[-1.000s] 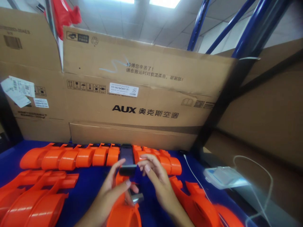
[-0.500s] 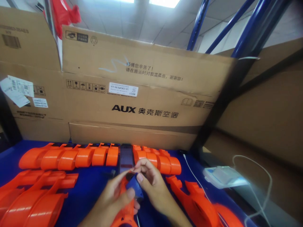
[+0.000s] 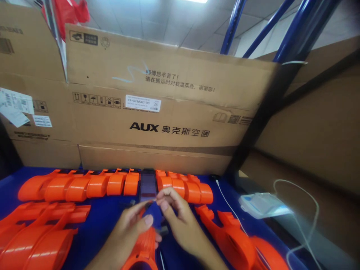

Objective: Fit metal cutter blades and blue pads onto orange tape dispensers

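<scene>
In the lower middle of the head view, my left hand point(image 3: 125, 230) is closed around an orange plastic part point(image 3: 144, 245) with a ring-shaped lower end. Its thumb presses on a small blue piece point(image 3: 154, 214) at the upper end of that part. From the other side my right hand point(image 3: 180, 219) reaches in, thumb and forefinger pinched at the blue piece's top edge. Whatever lies between those fingertips is too small to make out. Behind the hands stands a dark flat phone-like device point(image 3: 148, 183).
Similar orange parts line the back in a left row point(image 3: 77, 189) and a right row point(image 3: 178, 186). More orange parts lie front left point(image 3: 39, 243) and front right point(image 3: 234, 240). A clear plastic case point(image 3: 263, 205) and white cable sit right. A cardboard panel point(image 3: 168, 153) closes the back.
The blue piece has turned in my hands, showing a flatter face now. Both hands remain at the orange part, and the camera view has shifted slightly.
</scene>
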`<state>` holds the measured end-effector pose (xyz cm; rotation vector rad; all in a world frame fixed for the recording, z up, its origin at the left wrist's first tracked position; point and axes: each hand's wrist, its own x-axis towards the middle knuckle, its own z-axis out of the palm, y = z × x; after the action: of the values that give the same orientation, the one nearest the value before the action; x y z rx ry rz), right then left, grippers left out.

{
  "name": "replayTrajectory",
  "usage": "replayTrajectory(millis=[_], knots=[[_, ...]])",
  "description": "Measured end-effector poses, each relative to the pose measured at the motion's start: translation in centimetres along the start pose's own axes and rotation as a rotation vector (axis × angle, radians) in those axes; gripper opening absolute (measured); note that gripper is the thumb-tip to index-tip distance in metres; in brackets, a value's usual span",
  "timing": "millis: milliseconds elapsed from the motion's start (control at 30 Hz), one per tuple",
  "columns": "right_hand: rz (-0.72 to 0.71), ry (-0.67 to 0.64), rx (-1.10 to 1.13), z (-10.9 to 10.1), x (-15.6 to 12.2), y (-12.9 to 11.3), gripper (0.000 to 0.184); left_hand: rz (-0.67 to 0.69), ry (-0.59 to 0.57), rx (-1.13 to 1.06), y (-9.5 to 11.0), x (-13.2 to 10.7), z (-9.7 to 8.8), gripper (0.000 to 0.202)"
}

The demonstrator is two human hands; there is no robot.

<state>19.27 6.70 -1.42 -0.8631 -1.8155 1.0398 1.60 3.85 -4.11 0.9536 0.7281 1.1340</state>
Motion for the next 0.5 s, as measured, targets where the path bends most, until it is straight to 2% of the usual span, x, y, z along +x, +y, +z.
replayTrajectory(millis=[100, 200, 300, 500], knots=[[0.006, 0.042, -0.312, -1.7, 0.1, -0.6, 0.032, 0.031, 0.041, -0.083, 0.1, 0.3, -0.8, 0.039], [0.036, -0.014, -0.666, -3.6, -0.3, -0.8, 0.025, 0.026, 0.059, -0.219, 0.1, 0.6, -1.4, 0.043], [0.062, -0.119, -0.773, -4.5, -1.1, -0.5, 0.015, -0.049, 0.046, -0.353, 0.1, 0.6, -1.5, 0.047], [0.165, -0.239, -0.833, -4.2, -1.8, 0.5, 0.02, -0.037, -0.029, -0.43, 0.0, 0.1, -0.9, 0.034]])
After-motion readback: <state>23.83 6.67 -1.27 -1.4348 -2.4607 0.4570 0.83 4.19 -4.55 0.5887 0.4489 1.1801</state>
